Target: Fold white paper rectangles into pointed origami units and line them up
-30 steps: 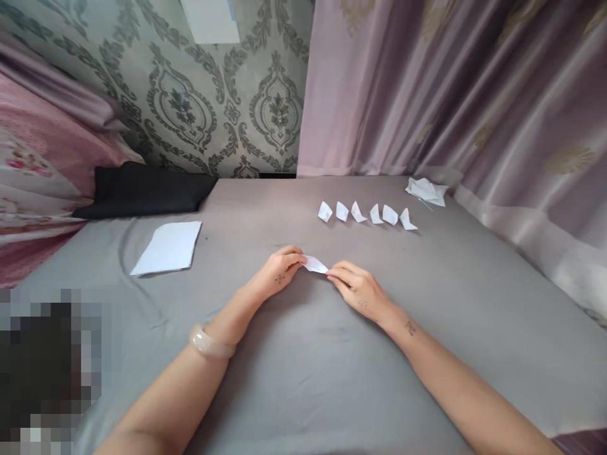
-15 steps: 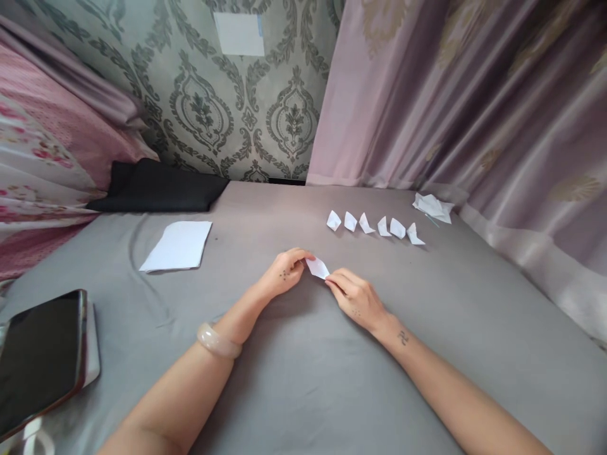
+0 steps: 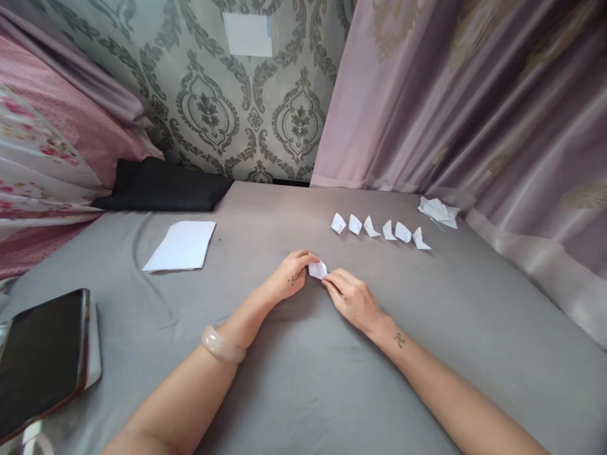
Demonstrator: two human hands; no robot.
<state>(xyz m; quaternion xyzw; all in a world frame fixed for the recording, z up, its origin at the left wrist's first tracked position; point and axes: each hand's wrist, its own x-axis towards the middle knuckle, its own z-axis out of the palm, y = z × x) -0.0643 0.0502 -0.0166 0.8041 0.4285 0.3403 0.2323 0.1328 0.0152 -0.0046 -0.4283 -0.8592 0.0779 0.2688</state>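
Observation:
Between my hands is a small folded piece of white paper (image 3: pixel 318 269), shaped like a slightly open diamond, held just over the grey sheet. My left hand (image 3: pixel 290 275) pinches its upper left end between thumb and fingers. The lower right corner is gripped by the fingertips of my right hand (image 3: pixel 353 298). Beyond my right hand, several small folded paper boats (image 3: pixel 355 224) stand in a row. How the inner folds of the held piece lie is too small to make out.
A stack of white paper (image 3: pixel 181 246) lies to the left, with a black folded cloth (image 3: pixel 171 186) behind it. A dark-screened phone or tablet (image 3: pixel 45 360) rests at the lower left. Crumpled white papers (image 3: pixel 437 210) are at the far right by the curtain (image 3: pixel 403 107).
The folded paper has turned from a long narrow shape to a wider, more upright diamond. My hands have come slightly closer together. The view has shifted a little left.

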